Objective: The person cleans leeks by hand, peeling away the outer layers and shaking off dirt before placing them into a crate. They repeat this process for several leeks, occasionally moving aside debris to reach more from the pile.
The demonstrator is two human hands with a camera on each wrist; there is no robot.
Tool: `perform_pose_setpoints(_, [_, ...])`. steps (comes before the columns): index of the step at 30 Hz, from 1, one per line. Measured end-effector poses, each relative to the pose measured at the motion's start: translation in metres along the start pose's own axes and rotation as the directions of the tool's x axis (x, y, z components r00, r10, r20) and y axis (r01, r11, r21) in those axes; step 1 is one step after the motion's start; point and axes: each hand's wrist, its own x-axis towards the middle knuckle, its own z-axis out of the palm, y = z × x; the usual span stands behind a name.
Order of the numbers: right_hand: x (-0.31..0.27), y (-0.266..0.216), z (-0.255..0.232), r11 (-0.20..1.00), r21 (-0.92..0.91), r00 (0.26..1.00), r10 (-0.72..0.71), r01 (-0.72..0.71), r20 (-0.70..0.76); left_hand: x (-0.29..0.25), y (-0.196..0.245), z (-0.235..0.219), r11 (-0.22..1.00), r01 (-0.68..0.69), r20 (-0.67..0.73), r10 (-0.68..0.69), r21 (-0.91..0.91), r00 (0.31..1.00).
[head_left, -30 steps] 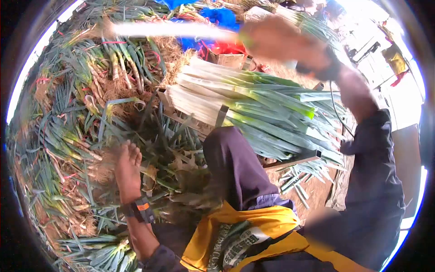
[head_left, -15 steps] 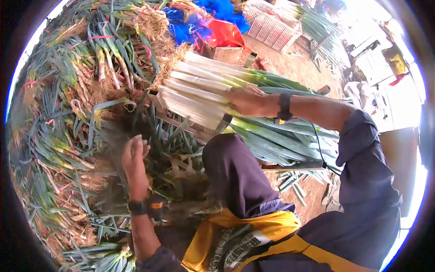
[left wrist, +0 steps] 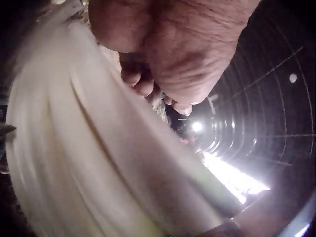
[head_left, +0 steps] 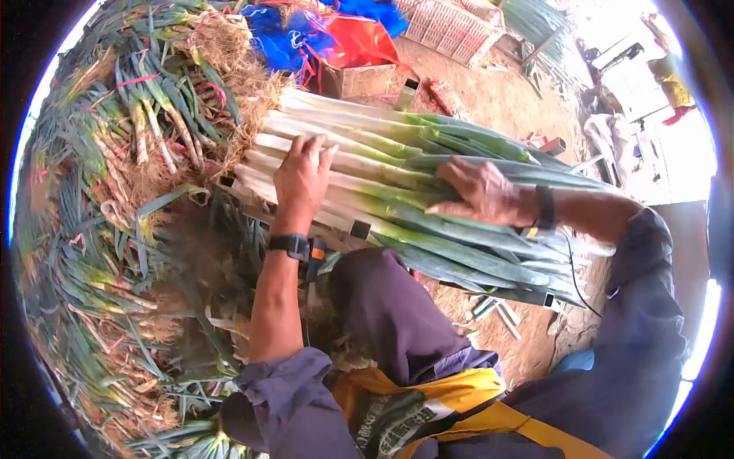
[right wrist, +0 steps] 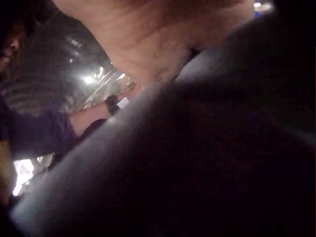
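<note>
Peeled leeks [head_left: 367, 153] lie side by side across a metal frame [head_left: 359, 229], white ends left and green leaves right. The left hand [head_left: 303, 174] rests on the white stalks with its fingers slightly bent. On the green part, the right hand [head_left: 482, 191] lies with spread fingers and thumb apart. In the left wrist view, the white stalks [left wrist: 98, 128] pass below the left hand [left wrist: 173, 44], whose fingertips bend down beside them. The right wrist view is dark; the right hand [right wrist: 163, 39] touches a pale surface there.
Unpeeled leeks with roots and red ties [head_left: 153, 115] are heaped at the left. Behind the frame are blue netting [head_left: 283, 38], a red bag [head_left: 363, 42] on a box, and a white crate [head_left: 451, 30]. The person's knee [head_left: 382, 298] is close to the frame's near side.
The left hand has moved up and right from the dark area by the heap onto the white stalks. The right hand came down onto the leeks, then shifted right along them toward the leaves.
</note>
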Motion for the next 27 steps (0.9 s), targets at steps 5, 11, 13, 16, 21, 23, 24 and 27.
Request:
perform_pose_setpoints(5, [-0.012,-0.007,0.022,0.997,0.009,0.983,-0.070,0.073,-0.169,-0.002,-0.001,0.007,0.997,-0.046,0.000,0.046,0.058,0.999])
perform_pose_setpoints(11, [-0.011,0.020,0.052,0.993,0.088,0.973,-0.060,0.081,-0.224,0.008,-0.003,0.018,0.988,-0.037,0.104,0.022,0.149,0.994])
perform_pose_setpoints(13, [-0.008,0.019,0.042,0.995,0.084,0.982,-0.045,0.061,-0.181,0.013,-0.001,0.015,0.984,-0.027,0.173,-0.003,0.174,0.985])
perform_pose_setpoints(16, [-0.004,0.005,0.014,0.993,0.108,0.998,0.056,-0.057,0.005,0.012,0.007,0.000,0.994,0.049,0.236,-0.070,0.095,0.969])
perform_pose_setpoints(21, [0.000,-0.014,-0.036,0.997,0.070,0.985,0.011,-0.024,0.175,-0.017,0.015,-0.039,0.996,0.090,0.226,-0.092,0.020,0.970])
perform_pose_setpoints(23, [-0.001,-0.041,-0.089,0.988,0.035,0.968,-0.157,0.153,0.197,-0.041,0.024,-0.069,0.995,0.083,0.122,-0.077,-0.049,0.990])
perform_pose_setpoints(24, [0.000,-0.057,-0.114,0.991,0.094,0.967,-0.117,0.098,0.225,-0.055,0.023,-0.070,0.998,-0.004,0.036,0.006,-0.064,0.999])
perform_pose_setpoints(27, [0.011,-0.130,-0.165,0.961,0.275,0.939,-0.073,-0.023,0.336,-0.116,0.008,-0.091,0.985,0.014,-0.155,-0.041,-0.171,0.987])
